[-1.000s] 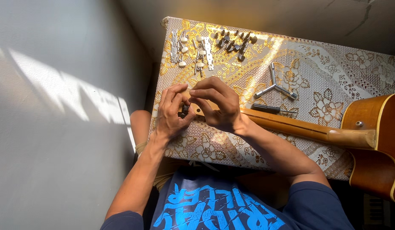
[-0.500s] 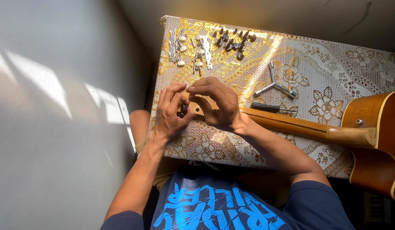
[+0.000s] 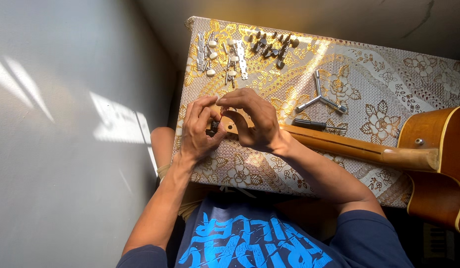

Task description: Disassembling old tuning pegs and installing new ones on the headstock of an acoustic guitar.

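Sunlit grey floor lies left of a small table (image 3: 388,69) covered in a gold floral cloth; the person sits at its near edge.

An acoustic guitar lies along the near edge, body (image 3: 440,164) overhanging the right end, neck (image 3: 349,146) running left, headstock (image 3: 229,124) near the near-left corner and mostly hidden by the hands.

Left hand (image 3: 199,130): fingers curled shut, pinching a small dark part (image 3: 213,126) against the end of the headstock. Probably a tuner piece; too small to say for certain.

Right hand (image 3: 252,116): arched over the headstock from above, thumb and fingertips closed together at its far edge. What they pinch is not visible.

Elsewhere on the cloth:
- far-left corner: chrome tuning machines with pale buttons (image 3: 217,57), laid in loose rows.
- just right of those, along the far edge: a cluster of dark pegs and small hardware (image 3: 272,44).
- middle: a three-armed metal wrench (image 3: 320,98).
- near it, just beside the neck: a dark-handled screwdriver (image 3: 311,124).

Judgement on doing this step well: keep the neck flat on the cloth so the headstock cannot twist. Seat the small part square before applying any force. Work over the table, not past its left edge, so a dropped piece lands on cloth.
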